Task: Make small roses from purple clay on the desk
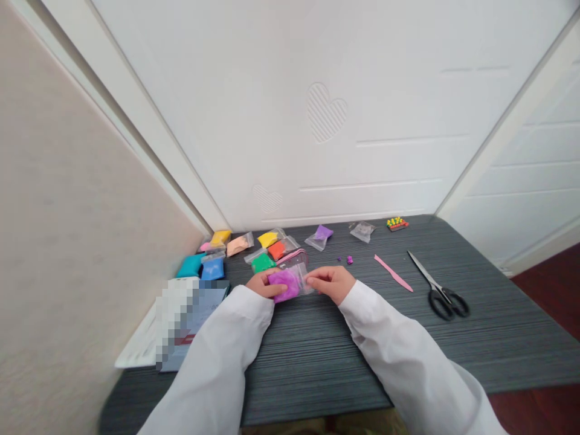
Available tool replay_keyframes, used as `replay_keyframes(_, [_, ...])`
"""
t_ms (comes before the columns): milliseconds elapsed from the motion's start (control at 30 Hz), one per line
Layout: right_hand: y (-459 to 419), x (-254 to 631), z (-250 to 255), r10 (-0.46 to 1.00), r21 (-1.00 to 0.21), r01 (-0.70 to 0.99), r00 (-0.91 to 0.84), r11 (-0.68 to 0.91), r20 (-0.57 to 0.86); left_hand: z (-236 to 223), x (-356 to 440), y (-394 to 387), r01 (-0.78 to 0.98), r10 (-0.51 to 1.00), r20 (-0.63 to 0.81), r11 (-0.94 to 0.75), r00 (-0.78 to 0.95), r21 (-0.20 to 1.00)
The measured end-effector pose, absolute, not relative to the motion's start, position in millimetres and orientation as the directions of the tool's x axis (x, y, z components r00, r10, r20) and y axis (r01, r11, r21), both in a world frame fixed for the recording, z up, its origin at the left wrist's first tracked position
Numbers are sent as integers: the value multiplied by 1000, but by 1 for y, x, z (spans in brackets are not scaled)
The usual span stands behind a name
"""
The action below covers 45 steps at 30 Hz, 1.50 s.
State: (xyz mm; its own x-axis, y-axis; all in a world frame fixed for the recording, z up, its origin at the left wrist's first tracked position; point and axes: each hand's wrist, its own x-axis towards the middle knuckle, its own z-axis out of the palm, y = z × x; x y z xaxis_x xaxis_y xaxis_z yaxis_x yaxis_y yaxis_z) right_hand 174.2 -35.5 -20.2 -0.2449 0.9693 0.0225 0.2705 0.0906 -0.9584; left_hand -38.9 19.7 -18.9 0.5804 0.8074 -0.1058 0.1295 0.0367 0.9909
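Observation:
A small clear zip bag of bright purple clay point(284, 285) is between my two hands, just above the dark table. My left hand point(264, 285) grips its filled end, thumb across the front. At the clear top edge of the bag, the fingers of my right hand point(331, 282) are pinched together. Just beyond my right hand lie two little purple clay pieces point(350, 260). A bag of green clay point(262, 262) and a pink looped strip point(292, 256) are close behind my left hand.
More bagged clay lies along the back, including a violet bag point(322, 233) and a blue bag point(212, 268). On the right are a pink plastic knife point(393, 273), black-handled scissors point(439, 293) and a small colourful clay model point(397, 224). A white tray point(140, 344) stands left.

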Motion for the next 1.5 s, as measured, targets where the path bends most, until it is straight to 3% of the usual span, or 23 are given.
replay_keyframes(133, [-40, 167, -17, 949, -963, 264, -314, 46, -41, -29, -47, 20, 127, 800, -74, -3, 595, 992])
replay_keyframes(267, [-42, 163, -16, 957, -954, 290, -290, 73, -15, -34, -44, 20, 104, 823, -9, -60, 568, 993])
replay_keyframes(433, [-46, 159, -17, 980, -904, 391, -160, 175, 121, -32, -33, 25, 108, 873, 120, -193, 472, 975])
replay_keyframes(667, [-52, 146, -11, 917, -773, 511, -85, 377, 391, -20, -35, 20, 246, 889, 317, -406, 332, 880])
replay_keyframes(833, [-55, 142, -15, 874, -701, 551, -115, 452, 473, -21, -22, 3, 261, 830, 318, -468, 459, 844])
replay_keyframes(1100, [-55, 144, -15, 843, -665, 559, -126, 495, 522, -16, -20, 0, 281, 809, 301, -484, 504, 829])
replay_keyframes(1500, [-55, 141, -8, 847, -711, 511, -67, 483, 527, -1, -16, -9, 415, 778, 292, -565, 557, 713])
